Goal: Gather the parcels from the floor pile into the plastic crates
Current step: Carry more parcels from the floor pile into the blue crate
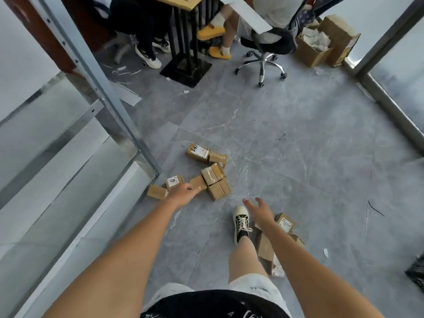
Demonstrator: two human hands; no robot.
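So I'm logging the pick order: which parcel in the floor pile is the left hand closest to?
The plain brown parcel at the left hand's fingertips, between the small labelled parcel and the stacked block.

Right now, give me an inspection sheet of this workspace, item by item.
Surface: grey marbled floor tiles, paper scraps near the table base.
Job's things: floor pile of parcels; more parcels beside the shoe; no plastic crates seen.
Clutter: open cardboard boxes, black bag at right edge.
Grippers: left hand reaching onto the pile, grip unclear; right hand open, holding nothing.
Cables: nothing seen.
Surroundings: metal shelving, office chair, seated people's legs at a table.
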